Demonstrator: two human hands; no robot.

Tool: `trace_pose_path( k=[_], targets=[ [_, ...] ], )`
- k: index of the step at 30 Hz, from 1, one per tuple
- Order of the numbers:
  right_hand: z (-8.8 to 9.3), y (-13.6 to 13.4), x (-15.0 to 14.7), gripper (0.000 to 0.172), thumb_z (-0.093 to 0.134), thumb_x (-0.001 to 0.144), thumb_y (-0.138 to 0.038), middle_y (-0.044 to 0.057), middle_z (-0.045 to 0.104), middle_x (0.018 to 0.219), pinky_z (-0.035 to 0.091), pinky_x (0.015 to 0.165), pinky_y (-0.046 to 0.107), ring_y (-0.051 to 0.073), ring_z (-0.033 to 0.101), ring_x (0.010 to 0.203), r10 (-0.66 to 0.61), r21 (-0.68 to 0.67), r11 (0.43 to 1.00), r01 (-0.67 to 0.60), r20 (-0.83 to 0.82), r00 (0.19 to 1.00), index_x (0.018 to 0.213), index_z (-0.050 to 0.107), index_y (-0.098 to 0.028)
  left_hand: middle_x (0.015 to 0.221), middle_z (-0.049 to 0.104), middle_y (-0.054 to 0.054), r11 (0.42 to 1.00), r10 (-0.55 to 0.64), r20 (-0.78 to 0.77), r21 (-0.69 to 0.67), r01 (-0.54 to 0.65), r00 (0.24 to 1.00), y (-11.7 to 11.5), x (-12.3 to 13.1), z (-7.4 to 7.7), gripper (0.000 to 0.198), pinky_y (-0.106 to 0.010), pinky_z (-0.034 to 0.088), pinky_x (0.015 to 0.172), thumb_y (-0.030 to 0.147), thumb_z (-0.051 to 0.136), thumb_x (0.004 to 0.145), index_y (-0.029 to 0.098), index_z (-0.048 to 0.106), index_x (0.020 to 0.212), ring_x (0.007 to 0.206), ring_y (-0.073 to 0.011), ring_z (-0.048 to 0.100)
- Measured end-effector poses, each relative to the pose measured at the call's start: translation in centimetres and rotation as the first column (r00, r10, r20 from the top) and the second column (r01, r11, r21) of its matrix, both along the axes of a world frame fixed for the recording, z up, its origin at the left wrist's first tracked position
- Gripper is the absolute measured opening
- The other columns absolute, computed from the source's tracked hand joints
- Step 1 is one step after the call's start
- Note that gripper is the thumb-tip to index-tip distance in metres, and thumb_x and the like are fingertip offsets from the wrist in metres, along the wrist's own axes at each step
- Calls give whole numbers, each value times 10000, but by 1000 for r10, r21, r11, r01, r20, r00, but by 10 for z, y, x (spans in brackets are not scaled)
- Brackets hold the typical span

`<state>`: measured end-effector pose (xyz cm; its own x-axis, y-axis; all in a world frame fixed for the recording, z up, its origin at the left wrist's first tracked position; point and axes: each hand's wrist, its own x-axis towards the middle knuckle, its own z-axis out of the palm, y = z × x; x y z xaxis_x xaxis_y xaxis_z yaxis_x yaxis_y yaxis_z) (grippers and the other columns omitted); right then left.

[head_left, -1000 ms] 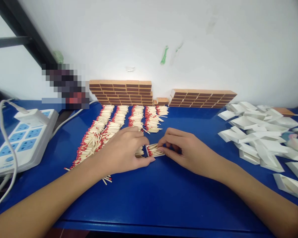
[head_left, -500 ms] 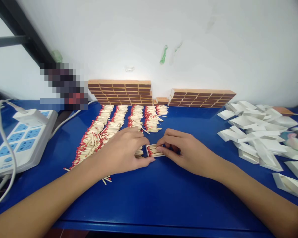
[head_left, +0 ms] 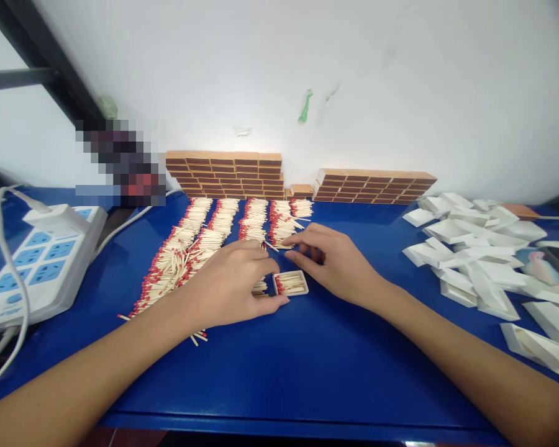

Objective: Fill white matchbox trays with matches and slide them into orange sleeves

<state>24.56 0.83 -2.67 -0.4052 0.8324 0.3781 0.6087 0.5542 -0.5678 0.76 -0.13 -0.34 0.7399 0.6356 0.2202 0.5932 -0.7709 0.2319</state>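
Observation:
A small white matchbox tray [head_left: 302,274] lies on the blue table, filled with red-tipped matches [head_left: 292,285]. My left hand [head_left: 237,279] rests over the rows at the tray's left end. Its thumb and forefinger are apart, one at each side of that end; its other fingers curl out of sight. Above the tray's right side hovers my right hand [head_left: 333,256], thumb and forefinger slightly apart beside a short row of loose matches [head_left: 282,230]. Nothing shows between those fingertips. More rows of loose matches [head_left: 177,254] stretch to the left.
Along the wall stand two stacks of matchboxes, a left stack [head_left: 226,174] and a right stack [head_left: 377,185], with a low piece [head_left: 302,190] between. White empty trays [head_left: 475,248] lie heaped at the right. At the left sits a power strip [head_left: 46,261] with white cables.
My right hand has let go of the matches in the tray and moved up and slightly left, towards the short row. The tray is now uncovered. My left hand has stayed in place.

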Motion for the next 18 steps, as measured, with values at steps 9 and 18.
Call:
trace_pose_path(
  k=[9,18],
  targets=[
    [-10,25,-25,91,773,915,-162,6,610,837,397,648,288,138,541,719,-11,34,999,10,29,1000,850,718,-194,812,709,-40,1000,2,12,-24,-2,1000,0,1,1,281,-398,505,851,442,779,905,167,791,960,842,-232,651],
    [-3,10,-3,84,710,980,-206,6,605,877,396,650,290,139,539,726,-4,-44,999,10,133,991,898,695,-206,784,695,-20,999,-29,16,16,29,999,1,-1,0,291,-385,493,842,459,776,914,171,787,952,848,-227,641]
  ],
)
